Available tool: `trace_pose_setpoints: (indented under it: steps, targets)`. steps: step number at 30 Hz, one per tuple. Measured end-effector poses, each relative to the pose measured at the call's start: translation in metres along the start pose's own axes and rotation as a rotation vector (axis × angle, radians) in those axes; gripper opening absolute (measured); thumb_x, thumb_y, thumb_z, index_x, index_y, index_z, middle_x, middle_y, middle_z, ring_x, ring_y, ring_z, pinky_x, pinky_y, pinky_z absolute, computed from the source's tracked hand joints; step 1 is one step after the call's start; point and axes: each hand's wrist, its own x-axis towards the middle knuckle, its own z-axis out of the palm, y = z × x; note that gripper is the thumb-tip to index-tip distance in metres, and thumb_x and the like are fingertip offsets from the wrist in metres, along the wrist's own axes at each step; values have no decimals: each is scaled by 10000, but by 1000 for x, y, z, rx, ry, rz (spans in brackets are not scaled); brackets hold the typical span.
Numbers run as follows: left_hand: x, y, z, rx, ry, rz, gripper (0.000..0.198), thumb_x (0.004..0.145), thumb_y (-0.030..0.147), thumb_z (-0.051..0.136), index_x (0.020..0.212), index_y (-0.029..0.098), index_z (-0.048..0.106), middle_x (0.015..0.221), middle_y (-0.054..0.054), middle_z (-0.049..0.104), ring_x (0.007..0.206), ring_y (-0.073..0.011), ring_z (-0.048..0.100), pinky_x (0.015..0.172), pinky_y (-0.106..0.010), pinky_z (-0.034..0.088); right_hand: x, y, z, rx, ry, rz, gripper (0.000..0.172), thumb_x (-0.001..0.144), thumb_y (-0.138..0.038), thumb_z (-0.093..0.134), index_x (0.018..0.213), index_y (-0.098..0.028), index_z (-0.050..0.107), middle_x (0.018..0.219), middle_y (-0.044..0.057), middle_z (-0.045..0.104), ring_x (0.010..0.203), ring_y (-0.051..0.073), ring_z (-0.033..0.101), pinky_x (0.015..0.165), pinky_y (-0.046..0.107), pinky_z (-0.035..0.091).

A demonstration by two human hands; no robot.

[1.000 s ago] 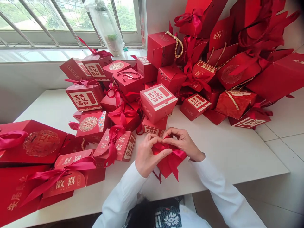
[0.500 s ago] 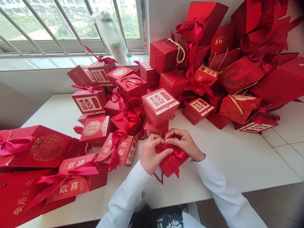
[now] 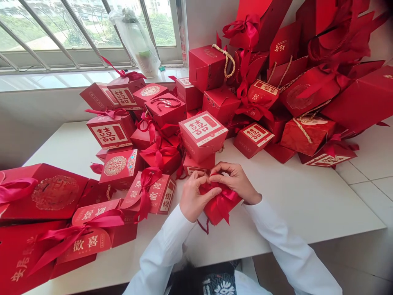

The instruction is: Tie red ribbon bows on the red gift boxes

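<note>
A small red gift box with a red ribbon [image 3: 218, 207] rests on the white table [image 3: 291, 200] right in front of me. My left hand [image 3: 193, 198] curls over its left side, fingers pinched on the ribbon at the top. My right hand [image 3: 235, 180] covers the far right side, its fingertips also pinching the ribbon and meeting the left hand's. Most of the box top is hidden under my hands. A thin red cord hangs from the box toward me.
Many red gift boxes [image 3: 202, 133] with gold or white labels are piled from the table's left to the back right, some with gold rope handles. Flat red bags with ribbons [image 3: 55, 196] lie at the left. A plastic-wrapped plant [image 3: 138, 37] stands on the window sill.
My hands stay on the same box and ribbon; the fingertips have drawn closer together at its top. The view has shifted slightly.
</note>
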Motion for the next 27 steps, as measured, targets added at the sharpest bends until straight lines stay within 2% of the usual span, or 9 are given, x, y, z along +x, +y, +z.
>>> trace_pose_setpoints:
  steps: [2,4,6,8,11,14,17,22,27]
  targets:
    - [0,0,1,-4,20,-23,148,717,303,731,693,183,647,867,-21,577,832,-164,564,792,-287,448,-5,-5,-6,-41,76,-12,201,822,-391,623,827,-191,645,835,28,650,769,168,577,728,283,447]
    - [-1,0,2,-19,27,-46,176,708,311,738,672,178,628,885,-23,575,838,-165,565,800,-289,443,-17,-14,-16,-183,186,-26,226,855,-423,585,840,-203,631,861,28,645,769,166,568,722,276,431]
    - [-2,0,3,-32,28,-55,179,710,317,736,674,178,629,883,-24,570,835,-164,563,799,-290,440,-33,-25,-24,-393,233,4,294,865,-467,564,736,-205,599,738,8,608,650,145,512,639,267,395]
    - [-2,0,4,-41,35,-54,176,709,313,737,670,178,631,873,-23,566,834,-164,563,799,-291,439,-50,-34,-29,-493,149,81,358,877,-506,527,687,-206,575,641,-6,560,553,127,443,558,266,354]
    - [-1,0,5,-44,58,-56,179,699,308,743,659,177,628,850,-20,563,826,-165,566,783,-288,444,-64,-39,-27,-460,57,210,315,860,-518,543,784,-217,598,571,-23,534,496,122,432,490,256,336]
    - [0,0,5,-45,65,-59,187,694,314,746,658,176,625,839,-19,562,815,-163,568,766,-284,449,-65,-36,-21,-323,-9,347,259,827,-475,601,837,-216,612,506,-43,506,432,110,435,413,233,319]
    - [1,-1,4,-49,47,-53,185,691,314,747,657,177,628,846,-22,569,824,-166,572,775,-287,450,-60,-32,-23,-233,-84,438,266,821,-443,611,731,-194,587,479,-44,514,380,84,424,387,212,307]
    - [2,-2,3,-25,36,-16,184,680,316,748,650,185,622,847,-16,581,822,-163,579,789,-290,465,-46,-30,-38,-124,-205,484,350,842,-498,568,700,-180,535,510,-17,582,384,81,486,385,198,269]
    - [4,-1,5,-9,35,-14,164,681,280,738,634,183,614,838,-14,584,822,-165,587,790,-294,470,-32,-29,-43,-227,-207,391,311,844,-416,568,643,-182,526,486,-35,548,383,76,455,418,206,335]
